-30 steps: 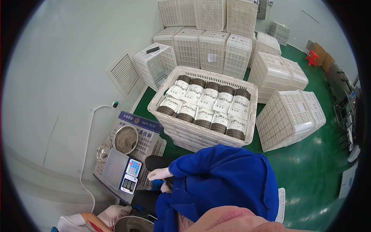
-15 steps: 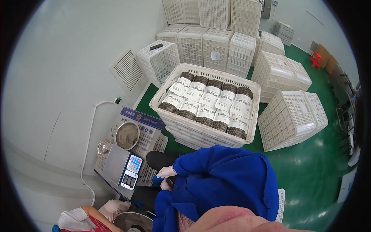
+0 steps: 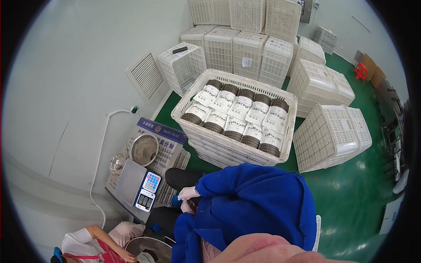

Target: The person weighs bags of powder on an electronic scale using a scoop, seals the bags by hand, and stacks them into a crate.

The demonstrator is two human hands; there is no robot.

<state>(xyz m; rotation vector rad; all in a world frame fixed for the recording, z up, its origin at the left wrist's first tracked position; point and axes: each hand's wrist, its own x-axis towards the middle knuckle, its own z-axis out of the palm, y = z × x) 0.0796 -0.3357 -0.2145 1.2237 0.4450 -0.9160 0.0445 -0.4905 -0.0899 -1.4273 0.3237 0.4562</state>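
Both hands wear whitish gloves and sit close together over my dark-trousered legs, left of my blue coat (image 3: 254, 206). My right hand (image 3: 188, 193) is the upper one, its fingers drawn together; anything between them is too small to make out. Just below it, my left hand (image 3: 187, 207) is also closed, partly covered by the sleeve, its contents hidden. Something blue (image 3: 176, 201) shows beside the fingers. Nearest on the left is a digital scale (image 3: 148, 191) with a flat metal plate (image 3: 131, 182). A metal bowl of greyish material (image 3: 144, 150) and a smaller bowl (image 3: 117, 164) stand behind it.
A white crate (image 3: 234, 151) holds several dark rolls with white labels (image 3: 243, 109). White crates (image 3: 250, 52) stand stacked behind, others (image 3: 331, 136) at right. At bottom left, another person (image 3: 94, 245) has a hand at a large metal basin (image 3: 153, 247). A red stool (image 3: 360, 71) stands far right.
The view has shifted slightly. The other person's arm and hand now show more fully at the basin's rim. My hands remain close together in nearly the same place.
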